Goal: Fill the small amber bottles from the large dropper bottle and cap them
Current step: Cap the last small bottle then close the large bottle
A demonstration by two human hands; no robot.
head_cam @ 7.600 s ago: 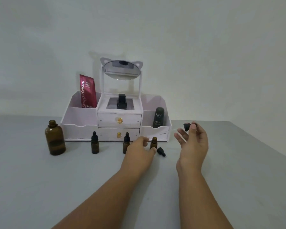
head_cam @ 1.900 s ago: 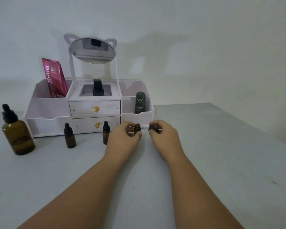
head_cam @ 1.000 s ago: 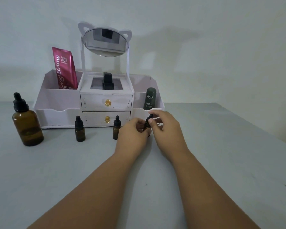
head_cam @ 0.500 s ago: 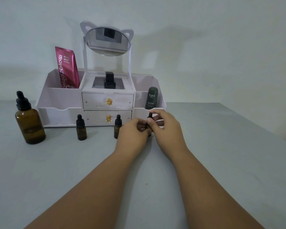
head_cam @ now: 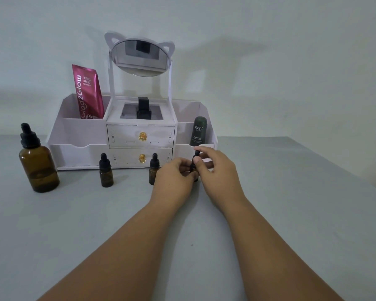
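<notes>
The large amber dropper bottle (head_cam: 37,166) stands capped at the far left of the grey table. Two small amber bottles with black dropper caps stand in front of the organiser, one at the left (head_cam: 106,173) and one (head_cam: 154,170) just left of my hands. A third small bottle is mostly hidden between my hands; its black dropper cap (head_cam: 196,157) shows above my fingers. My left hand (head_cam: 174,179) grips the bottle's body. My right hand (head_cam: 217,172) pinches the cap with thumb and fingers.
A white cosmetics organiser (head_cam: 78,135) with two drawers and a cat-ear mirror (head_cam: 140,56) stands at the back. It holds a pink tube (head_cam: 87,92), a black bottle (head_cam: 143,109) and a dark green container (head_cam: 199,131). The table's right edge (head_cam: 343,170) runs diagonally.
The black dropper cap went from my right hand onto the third small bottle, and my right fingers have kept working on it. The large bottle got its dropper cap back earlier.
</notes>
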